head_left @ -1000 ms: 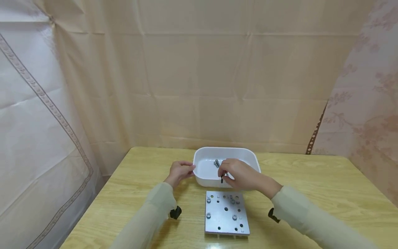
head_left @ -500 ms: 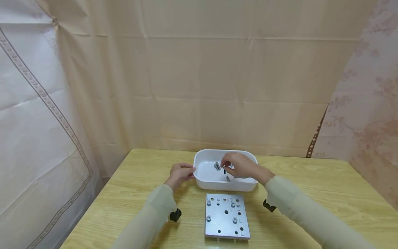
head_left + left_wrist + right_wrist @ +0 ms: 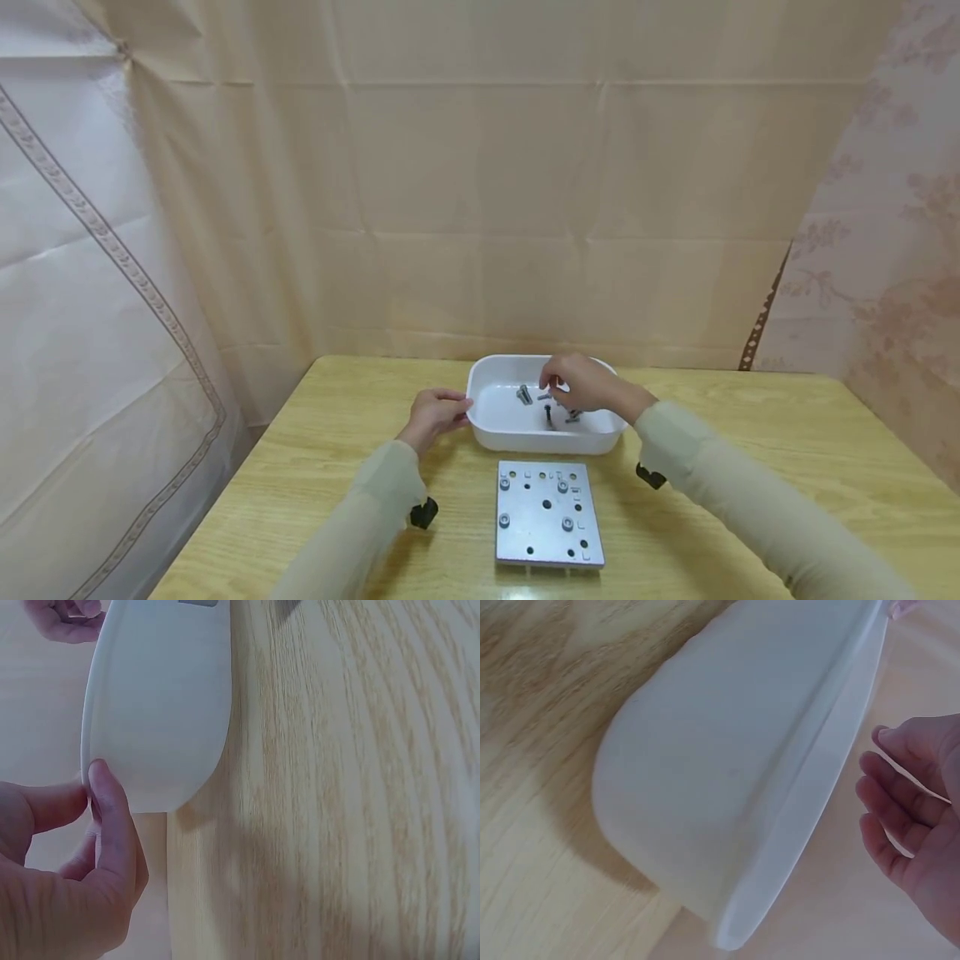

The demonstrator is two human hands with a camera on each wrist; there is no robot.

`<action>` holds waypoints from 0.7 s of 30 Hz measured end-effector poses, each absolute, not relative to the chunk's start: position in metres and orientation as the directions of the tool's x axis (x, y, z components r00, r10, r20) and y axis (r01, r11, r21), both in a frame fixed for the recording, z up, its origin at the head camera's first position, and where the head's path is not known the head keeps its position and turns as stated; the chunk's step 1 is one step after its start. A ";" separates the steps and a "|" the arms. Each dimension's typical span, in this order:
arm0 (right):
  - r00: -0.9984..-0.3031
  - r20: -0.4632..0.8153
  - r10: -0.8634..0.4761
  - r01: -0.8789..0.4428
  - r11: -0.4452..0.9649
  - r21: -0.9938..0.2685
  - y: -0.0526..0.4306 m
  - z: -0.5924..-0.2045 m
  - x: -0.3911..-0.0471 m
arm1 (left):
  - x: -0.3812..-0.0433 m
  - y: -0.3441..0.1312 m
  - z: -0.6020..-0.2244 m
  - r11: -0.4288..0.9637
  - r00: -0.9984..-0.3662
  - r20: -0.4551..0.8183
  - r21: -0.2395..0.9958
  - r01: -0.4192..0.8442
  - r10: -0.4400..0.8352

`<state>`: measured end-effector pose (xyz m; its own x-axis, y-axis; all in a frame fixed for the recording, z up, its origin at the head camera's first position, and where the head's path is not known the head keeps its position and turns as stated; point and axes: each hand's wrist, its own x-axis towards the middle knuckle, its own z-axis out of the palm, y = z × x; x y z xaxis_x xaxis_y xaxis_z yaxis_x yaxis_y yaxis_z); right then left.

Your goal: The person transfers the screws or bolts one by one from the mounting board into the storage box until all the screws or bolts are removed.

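At the left end of the white plastic tray point(image 3: 510, 440), my left hand point(image 3: 435, 417) pinches the rim between thumb and fingers; the left wrist view shows this grip on the tray wall point(image 3: 161, 697). My right hand point(image 3: 581, 383) hovers over the tray's right half. In the right wrist view the right hand's fingers point(image 3: 889, 810) are loosely bent, with nothing between them and the thumb. Below it in the tray lies a dark screw point(image 3: 548, 416). Silver bolts point(image 3: 524, 395) lie further left inside, and several small screws point(image 3: 573, 416) lie under the hand.
In front of the tray, a silver metal plate point(image 3: 536, 533) with several holes stands slightly raised on the wooden table point(image 3: 697, 517). Socket-head screws point(image 3: 567, 524) sit in some of its holes. A beige cloth point(image 3: 465, 208) hangs behind the table.
My right hand has moved from the tray's near rim inward and up, letting go of the dark screw, which now lies in the tray. The left hand has kept its hold.
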<state>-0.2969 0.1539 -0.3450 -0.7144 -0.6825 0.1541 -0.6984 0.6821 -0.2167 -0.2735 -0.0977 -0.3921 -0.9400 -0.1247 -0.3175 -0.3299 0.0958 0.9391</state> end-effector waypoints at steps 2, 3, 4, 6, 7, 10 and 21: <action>-0.707 0.161 -0.689 -0.706 0.676 -0.208 0.156 -0.348 -0.297 | -0.274 -0.099 -0.392 0.101 -0.940 -0.319 0.938 -0.331 -0.120; -0.701 0.169 -0.692 -0.712 0.673 -0.198 0.157 -0.349 -0.296 | -0.275 -0.100 -0.393 0.103 -0.941 -0.317 0.939 -0.329 -0.114; -0.695 0.178 -0.696 -0.718 0.670 -0.187 0.158 -0.351 -0.295 | -0.275 -0.101 -0.393 0.103 -0.941 -0.320 0.938 -0.331 -0.110; -0.674 0.211 -0.707 -0.738 0.657 -0.154 0.161 -0.354 -0.293 | -0.276 -0.104 -0.395 0.107 -0.940 -0.327 0.936 -0.337 -0.102; -0.663 0.231 -0.712 -0.747 0.651 -0.135 0.163 -0.355 -0.291 | -0.276 -0.105 -0.396 0.110 -0.940 -0.328 0.935 -0.337 -0.099; -0.651 0.280 -0.705 -0.752 0.649 -0.114 0.167 -0.358 -0.282 | -0.276 -0.109 -0.400 0.109 -0.944 -0.316 0.939 -0.326 -0.098; -0.860 0.361 -0.362 -0.446 0.876 -0.184 0.185 -0.373 -0.230 | -0.258 -0.127 -0.393 0.515 -0.995 0.098 0.854 0.070 -0.028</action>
